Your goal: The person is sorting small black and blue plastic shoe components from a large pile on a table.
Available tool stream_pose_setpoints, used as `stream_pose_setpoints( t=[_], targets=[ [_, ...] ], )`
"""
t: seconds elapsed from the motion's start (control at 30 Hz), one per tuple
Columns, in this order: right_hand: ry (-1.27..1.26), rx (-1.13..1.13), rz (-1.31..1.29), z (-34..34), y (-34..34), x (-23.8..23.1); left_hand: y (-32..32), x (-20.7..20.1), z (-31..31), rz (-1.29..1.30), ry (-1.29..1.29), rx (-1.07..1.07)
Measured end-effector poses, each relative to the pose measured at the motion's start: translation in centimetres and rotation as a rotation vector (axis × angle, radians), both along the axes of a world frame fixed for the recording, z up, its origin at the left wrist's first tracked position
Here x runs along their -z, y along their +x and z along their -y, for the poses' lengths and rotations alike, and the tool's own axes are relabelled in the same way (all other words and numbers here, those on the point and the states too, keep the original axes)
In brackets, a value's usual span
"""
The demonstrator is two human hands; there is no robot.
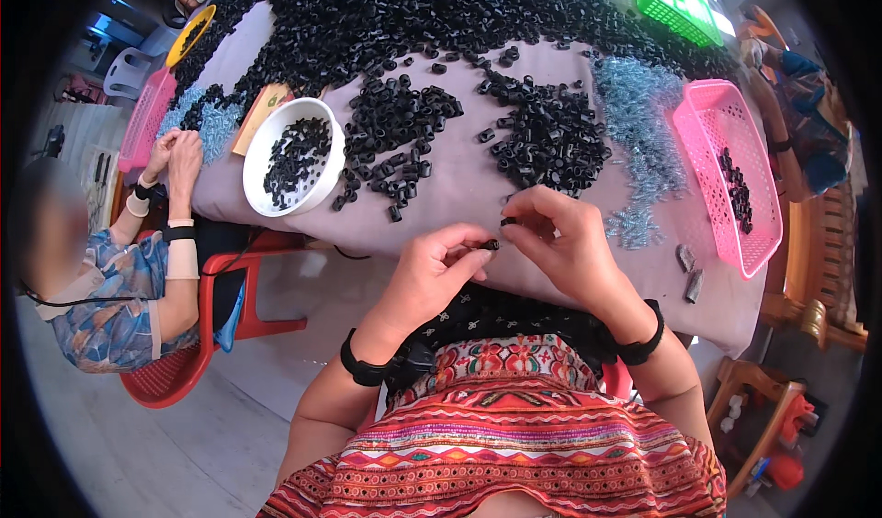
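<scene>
Two bare hands meet over the near edge of the table point(443, 208). The left hand point(424, 275) pinches a black part point(493, 245) between thumb and forefinger; its remaining fingers curl toward the palm. The right hand point(574, 247) pinches a black piece point(508, 221) between thumb and forefinger, its other fingers bent behind. The black piece sits just beyond and to the right of the black part, near it; whether they touch cannot be told.

Beyond the left fingertips lies the left pile point(395, 118) of loose black parts; directly beyond the right fingers lies the right pile point(547, 137). Farther out from both, a large heap point(413, 17) covers the table. Left of the left fingers stands a white bowl point(322, 183) containing black parts. Right of the right fingers, in order, are clear-blue pieces point(638, 123) and a pink basket point(770, 233), also containing black parts.
</scene>
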State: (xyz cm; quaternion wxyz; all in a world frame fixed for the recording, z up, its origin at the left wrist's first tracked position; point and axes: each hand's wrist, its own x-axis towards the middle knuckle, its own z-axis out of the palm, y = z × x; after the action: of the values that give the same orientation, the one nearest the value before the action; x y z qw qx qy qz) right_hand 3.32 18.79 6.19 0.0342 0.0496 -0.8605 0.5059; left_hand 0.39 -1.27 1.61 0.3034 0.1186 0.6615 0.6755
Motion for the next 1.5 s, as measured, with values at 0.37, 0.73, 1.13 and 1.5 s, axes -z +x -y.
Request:
stream_pose_setpoints(
  t=[0.37,0.73,1.13,1.5],
  targets=[
    [-0.235,0.084,0.029,-2.7,1.4,0.0,-0.8,-0.9,-2.0,0.179,0.097,0.054],
    [-0.036,-0.026,0.053,-2.9,1.0,-1.3,-1.1,-0.5,-2.1,0.105,0.067,0.103],
    [-0.057,-0.025,0.056,-2.2,1.1,-1.0,-1.3,-0.4,-1.6,0.074,0.061,0.101],
    [-0.125,-0.030,0.114,-2.3,1.5,-0.6,-1.1,-0.6,-1.9,0.096,0.080,0.122]
  ],
)
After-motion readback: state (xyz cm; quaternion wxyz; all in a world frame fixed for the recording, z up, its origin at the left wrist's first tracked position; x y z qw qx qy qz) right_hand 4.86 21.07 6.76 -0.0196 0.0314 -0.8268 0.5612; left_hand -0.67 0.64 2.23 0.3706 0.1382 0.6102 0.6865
